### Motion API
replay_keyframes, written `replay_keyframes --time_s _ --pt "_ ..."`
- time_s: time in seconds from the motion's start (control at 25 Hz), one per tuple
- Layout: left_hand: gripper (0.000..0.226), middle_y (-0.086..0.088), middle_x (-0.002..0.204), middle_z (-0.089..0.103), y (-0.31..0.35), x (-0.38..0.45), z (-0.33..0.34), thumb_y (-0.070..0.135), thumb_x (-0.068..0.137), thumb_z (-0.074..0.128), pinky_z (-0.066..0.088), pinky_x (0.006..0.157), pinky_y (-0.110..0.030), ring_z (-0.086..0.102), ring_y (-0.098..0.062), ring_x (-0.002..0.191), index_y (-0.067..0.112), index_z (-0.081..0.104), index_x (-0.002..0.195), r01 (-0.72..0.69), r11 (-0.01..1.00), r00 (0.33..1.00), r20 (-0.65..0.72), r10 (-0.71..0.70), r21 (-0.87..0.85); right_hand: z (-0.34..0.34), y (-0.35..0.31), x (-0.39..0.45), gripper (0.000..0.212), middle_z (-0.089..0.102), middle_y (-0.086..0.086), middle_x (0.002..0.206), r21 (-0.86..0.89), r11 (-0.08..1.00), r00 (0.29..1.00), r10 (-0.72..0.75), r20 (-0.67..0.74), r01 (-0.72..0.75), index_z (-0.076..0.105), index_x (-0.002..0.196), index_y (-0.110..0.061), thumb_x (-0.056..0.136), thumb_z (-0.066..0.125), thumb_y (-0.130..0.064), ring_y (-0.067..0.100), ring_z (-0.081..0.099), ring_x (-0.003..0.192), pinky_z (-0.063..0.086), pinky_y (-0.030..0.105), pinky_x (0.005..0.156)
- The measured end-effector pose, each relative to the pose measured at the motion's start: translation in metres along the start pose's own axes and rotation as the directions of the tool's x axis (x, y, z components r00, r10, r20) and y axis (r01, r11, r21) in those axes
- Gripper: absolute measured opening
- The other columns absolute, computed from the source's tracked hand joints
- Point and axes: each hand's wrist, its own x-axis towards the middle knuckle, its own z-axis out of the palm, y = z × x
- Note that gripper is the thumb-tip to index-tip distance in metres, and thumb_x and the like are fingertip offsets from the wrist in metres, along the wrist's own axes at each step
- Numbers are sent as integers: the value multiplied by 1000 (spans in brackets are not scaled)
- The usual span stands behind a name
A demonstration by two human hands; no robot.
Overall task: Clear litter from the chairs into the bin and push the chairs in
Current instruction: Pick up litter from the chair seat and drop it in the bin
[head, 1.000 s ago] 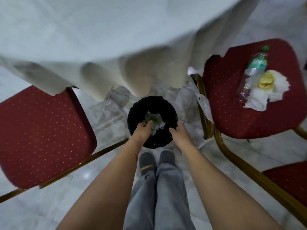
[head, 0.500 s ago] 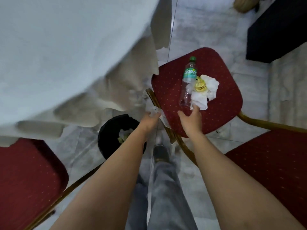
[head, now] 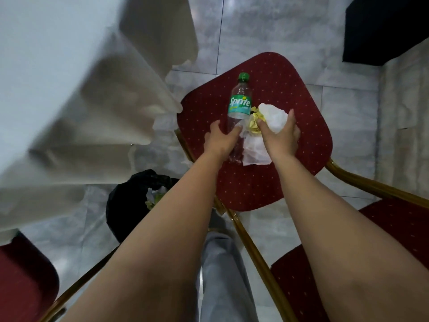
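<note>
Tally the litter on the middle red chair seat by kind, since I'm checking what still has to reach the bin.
Clear plastic Sprite bottle with green cap: 1
Crumpled white paper napkin bundle: 1
Crumpled yellow wrapper: 1
Total: 3

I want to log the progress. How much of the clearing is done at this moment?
Done: some litter already lies in the black bin. In hand: the left hand closes on the bottle and the right hand on the white wrapper, both not yet lifted off the chair seat. Left: drop these into the bin and push the chairs in.
</note>
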Motion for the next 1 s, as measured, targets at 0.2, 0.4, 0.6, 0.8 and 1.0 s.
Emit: replay_keyframes --time_s 0.2,0.4,0.6,0.8,1.0 --pt "100 -11 149 40 3 30 12 67 65 62 41 108 -48 47 -30 131 27 30 150 -12 999 999 45 14 -47 15 5 23 93 29 10 146 16 998 991 51 124 -54 21 149 -49 71 63 -74 34 39 130 44 47 104" --pt "54 -11 117 68 -1 36 15 48 89 58 57 88 -50 69 -30 103 18 50 133 41 959 978 209 19 -280 30 -1 11 90 46 4 138 148 984 947 52 318 -103 45 137 -42 58 61 -82 27 57 116 57 48 87" --pt "42 -8 102 74 -9 22 -2 48 98 45 59 72 -33 73 -23 88 17 60 122 110 944 934 357 9 -312 38 5 -11 61 67 -1 119 359 907 912 62 405 -221 50 134 -29 81 65 -56 22 70 98 62 44 74" --pt "47 -13 106 74 -30 -10 -28 50 96 48 58 79 -38 72 -29 95 13 59 122 134 928 936 351 -3 -347 41 6 -57 37 71 -1 108 369 907 913 42 405 -205 57 123 -27 91 62 -43 19 72 91 62 42 73" --pt "61 -9 111 66 -83 -66 -73 61 92 47 54 64 -31 67 -22 87 15 50 132 171 942 962 255 -96 -290 60 17 -137 48 68 0 114 295 944 906 9 424 -148 53 130 -25 88 64 -45 20 69 98 58 45 86"
